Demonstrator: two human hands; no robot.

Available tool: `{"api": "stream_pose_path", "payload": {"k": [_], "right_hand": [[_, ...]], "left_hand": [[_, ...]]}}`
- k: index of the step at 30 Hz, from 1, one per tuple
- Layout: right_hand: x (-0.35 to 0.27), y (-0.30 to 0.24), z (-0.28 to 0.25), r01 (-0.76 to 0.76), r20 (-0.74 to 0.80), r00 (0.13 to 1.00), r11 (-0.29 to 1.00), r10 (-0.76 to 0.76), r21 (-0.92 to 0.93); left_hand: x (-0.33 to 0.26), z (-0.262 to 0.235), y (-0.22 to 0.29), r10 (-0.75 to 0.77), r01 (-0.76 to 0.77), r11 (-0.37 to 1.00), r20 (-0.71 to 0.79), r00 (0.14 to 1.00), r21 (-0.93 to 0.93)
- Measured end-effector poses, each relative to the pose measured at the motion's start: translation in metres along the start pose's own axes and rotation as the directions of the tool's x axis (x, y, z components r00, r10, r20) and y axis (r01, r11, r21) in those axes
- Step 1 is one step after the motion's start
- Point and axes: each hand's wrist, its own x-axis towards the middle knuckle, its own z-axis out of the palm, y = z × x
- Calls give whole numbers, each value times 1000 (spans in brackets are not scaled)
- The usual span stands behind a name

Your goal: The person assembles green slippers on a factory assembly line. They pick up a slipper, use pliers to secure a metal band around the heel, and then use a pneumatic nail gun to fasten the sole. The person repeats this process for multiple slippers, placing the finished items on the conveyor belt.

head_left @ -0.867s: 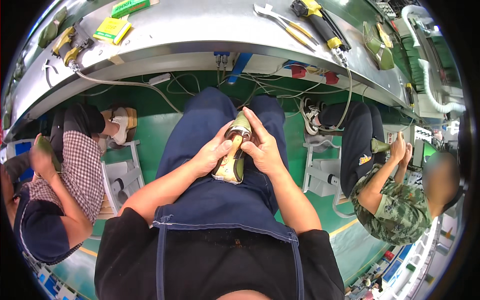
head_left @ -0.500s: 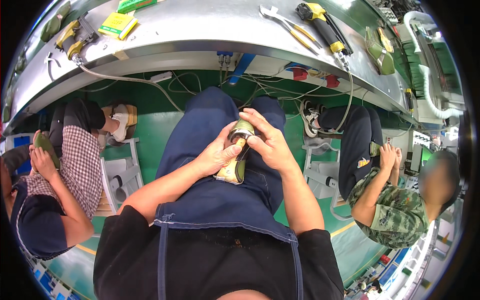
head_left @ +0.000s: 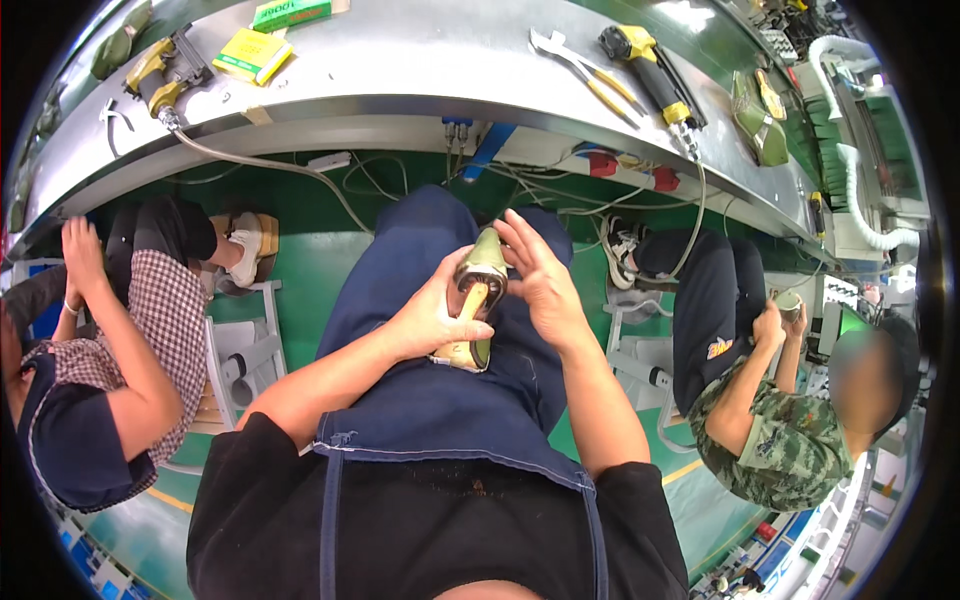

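Observation:
On my lap lies a green pointed-toe shoe upper (head_left: 484,252) on a yellow shoe last (head_left: 474,305), toe pointing away from me. My left hand (head_left: 432,312) is closed around its left side, the thumb lying across the yellow part. Close to the right side of the toe is my right hand (head_left: 543,287), its fingers stretched out and apart. Whether its fingertips touch the shoe I cannot tell. The underside of the shoe is hidden.
On the metal bench ahead lie a yellow-black air stapler (head_left: 155,80), another air stapler (head_left: 655,75), pincers (head_left: 588,78), a yellow box (head_left: 252,56) and a green box (head_left: 290,13). Air hoses (head_left: 270,162) hang below its edge. Co-workers (head_left: 90,410) sit at both sides.
My right hand has lifted off the toe and its fingers have straightened. My left hand still holds the shoe. The left co-worker's hands have moved up towards the bench.

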Motion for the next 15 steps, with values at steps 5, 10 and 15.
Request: {"api": "stream_pose_path", "payload": {"k": [5,10,15], "right_hand": [[-8,-76,-1,-48,83,995,999,50,-22],[2,-132,14,114,53,993,990,-110,-78],[65,-164,22,232,-173,964,955,-201,184]], "left_hand": [[10,5,75,353,-376,735,156,923,565],[50,11,161,662,-719,25,528,533,695],[113,-9,219,654,-665,-172,589,475,727]]}}
